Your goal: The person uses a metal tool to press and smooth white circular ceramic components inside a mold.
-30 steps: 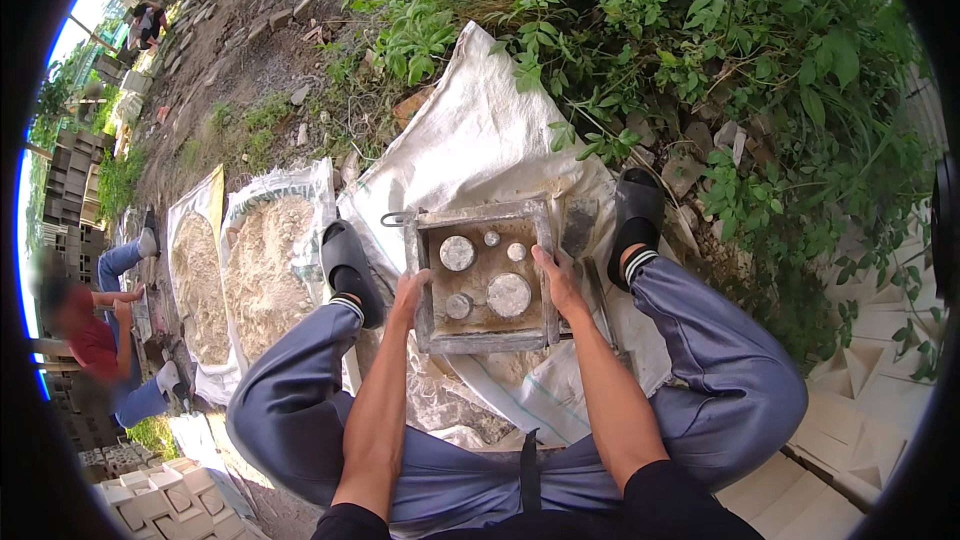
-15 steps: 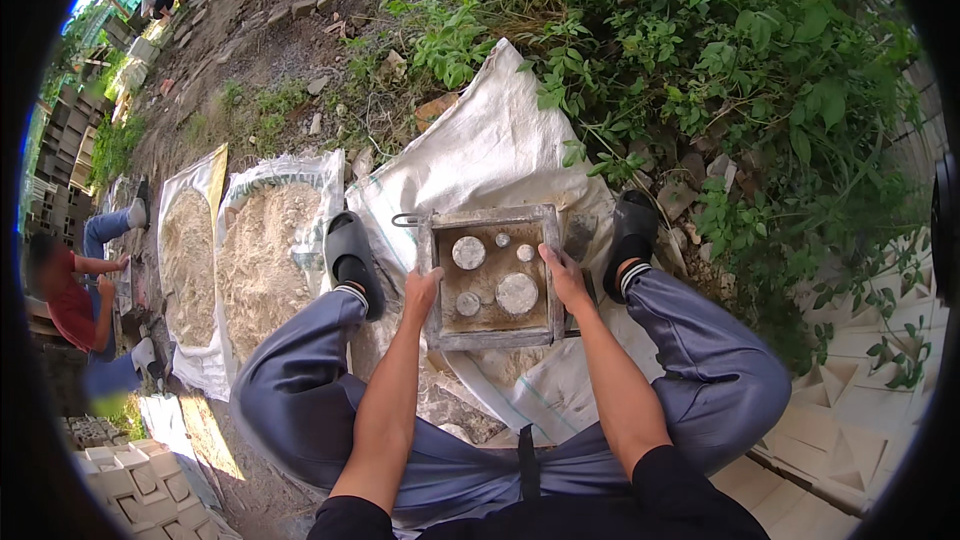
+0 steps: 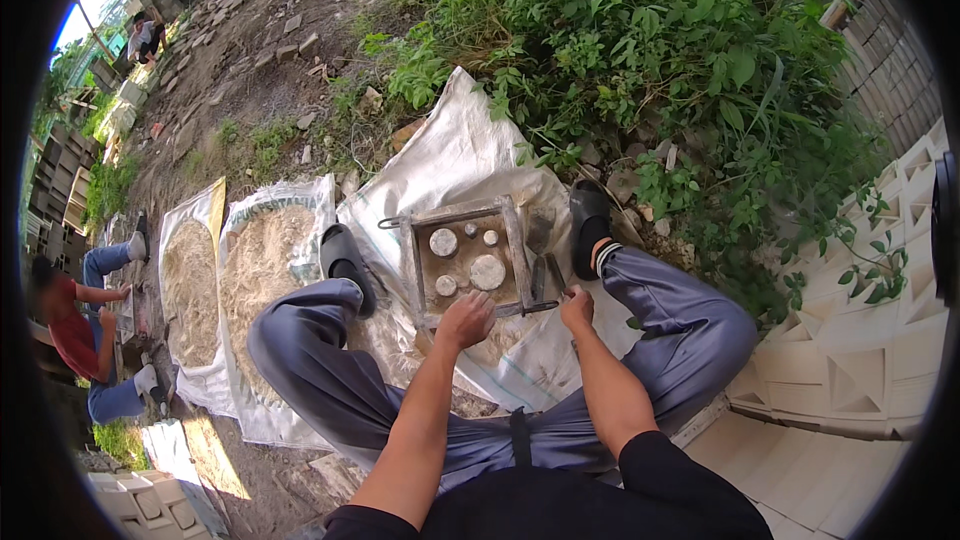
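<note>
A square wooden frame (image 3: 408, 265) lies on a white woven sack (image 3: 440, 165) between my feet. Inside it, several round grey discs (image 3: 487, 272) of different sizes rest on a flat, sandy brown surface. My left hand (image 3: 467, 320) is curled at the frame's near side; whatever its fingers hold is hidden. Off the frame's near right corner is my right hand (image 3: 576, 308), its fingers drawn together beside a thin dark tool (image 3: 555, 270). Whether it grips that tool is unclear. A dark metal loop (image 3: 389, 224) sticks out of the frame's far left corner.
Two opened sacks of pale sandy powder (image 3: 265, 265) lie to the left. Beyond them sits a person in a red shirt (image 3: 75, 325). Leafy plants (image 3: 640, 60) grow at the far right, above patterned pale blocks (image 3: 840, 370). My sandalled feet (image 3: 345, 265) flank the frame.
Both hands have left the frame's sides: the left moved to its near edge, the right went nearer to me, off its corner. The frame now appears slightly turned and farther left in view.
</note>
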Demonstrator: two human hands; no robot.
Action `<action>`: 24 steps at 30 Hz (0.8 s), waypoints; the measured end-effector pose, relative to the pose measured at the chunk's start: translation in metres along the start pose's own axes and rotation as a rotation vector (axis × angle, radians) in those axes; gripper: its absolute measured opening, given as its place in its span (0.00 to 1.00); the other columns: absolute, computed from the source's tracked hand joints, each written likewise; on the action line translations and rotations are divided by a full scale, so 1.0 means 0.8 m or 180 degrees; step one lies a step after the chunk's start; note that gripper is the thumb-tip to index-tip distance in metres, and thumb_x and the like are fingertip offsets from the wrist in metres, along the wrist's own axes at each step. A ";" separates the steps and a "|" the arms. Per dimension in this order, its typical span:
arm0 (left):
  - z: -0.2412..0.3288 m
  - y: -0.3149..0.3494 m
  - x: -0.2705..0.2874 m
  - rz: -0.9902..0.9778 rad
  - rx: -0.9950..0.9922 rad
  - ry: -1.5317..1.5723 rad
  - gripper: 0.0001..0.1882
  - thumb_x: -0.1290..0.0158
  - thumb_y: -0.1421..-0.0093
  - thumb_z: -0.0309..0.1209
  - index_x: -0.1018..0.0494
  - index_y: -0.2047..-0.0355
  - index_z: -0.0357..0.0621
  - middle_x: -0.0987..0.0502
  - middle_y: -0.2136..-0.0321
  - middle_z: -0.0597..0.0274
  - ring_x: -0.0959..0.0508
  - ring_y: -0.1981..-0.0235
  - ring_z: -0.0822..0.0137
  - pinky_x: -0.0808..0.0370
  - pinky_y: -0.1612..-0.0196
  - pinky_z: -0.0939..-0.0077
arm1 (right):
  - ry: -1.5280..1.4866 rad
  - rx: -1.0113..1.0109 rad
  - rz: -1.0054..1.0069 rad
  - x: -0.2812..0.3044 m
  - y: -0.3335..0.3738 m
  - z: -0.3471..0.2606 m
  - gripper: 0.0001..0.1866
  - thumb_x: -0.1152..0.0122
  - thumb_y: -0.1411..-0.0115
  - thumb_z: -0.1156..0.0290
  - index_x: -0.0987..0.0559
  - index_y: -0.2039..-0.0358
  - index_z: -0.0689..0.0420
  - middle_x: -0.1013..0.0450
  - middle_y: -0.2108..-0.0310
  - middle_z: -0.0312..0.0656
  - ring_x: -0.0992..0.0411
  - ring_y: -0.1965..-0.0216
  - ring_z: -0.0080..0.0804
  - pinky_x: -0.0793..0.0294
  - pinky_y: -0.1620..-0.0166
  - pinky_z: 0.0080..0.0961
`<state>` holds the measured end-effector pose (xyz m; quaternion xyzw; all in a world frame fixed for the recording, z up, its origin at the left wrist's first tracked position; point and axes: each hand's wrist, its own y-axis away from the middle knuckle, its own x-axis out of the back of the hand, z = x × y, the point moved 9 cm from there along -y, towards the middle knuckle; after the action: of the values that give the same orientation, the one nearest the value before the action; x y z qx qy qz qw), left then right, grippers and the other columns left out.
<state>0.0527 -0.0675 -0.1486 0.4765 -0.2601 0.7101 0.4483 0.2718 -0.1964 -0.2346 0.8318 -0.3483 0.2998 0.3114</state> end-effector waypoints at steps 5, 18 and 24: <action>0.008 0.006 -0.033 -0.0276 0.0351 0.0362 0.20 0.49 0.41 0.43 0.30 0.57 0.39 0.24 0.58 0.45 0.24 0.55 0.47 0.26 0.54 0.55 | 0.1057 -0.0317 -0.0500 -0.036 0.005 0.037 0.25 0.44 0.44 0.75 0.35 0.45 0.55 0.36 0.48 0.54 0.33 0.47 0.50 0.29 0.48 0.46; -0.020 0.022 -0.045 -0.0261 0.0532 0.0674 0.26 0.48 0.41 0.52 0.28 0.54 0.43 0.22 0.60 0.46 0.22 0.58 0.48 0.25 0.55 0.56 | 0.1492 -0.0176 -0.0294 -0.039 0.004 0.038 0.21 0.39 0.44 0.72 0.33 0.51 0.59 0.31 0.52 0.51 0.30 0.49 0.50 0.25 0.51 0.43; -0.026 0.032 -0.002 0.0630 0.0078 0.0443 0.28 0.49 0.40 0.52 0.28 0.56 0.37 0.24 0.57 0.47 0.25 0.52 0.51 0.29 0.48 0.60 | -0.0034 0.0107 0.0755 0.052 0.009 -0.063 0.20 0.44 0.36 0.61 0.32 0.56 0.66 0.25 0.73 0.56 0.24 0.65 0.55 0.27 0.59 0.42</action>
<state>0.0212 -0.0636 -0.1568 0.4035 -0.2653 0.7855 0.3870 0.2759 -0.1800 -0.1710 0.7914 -0.4408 0.3360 0.2580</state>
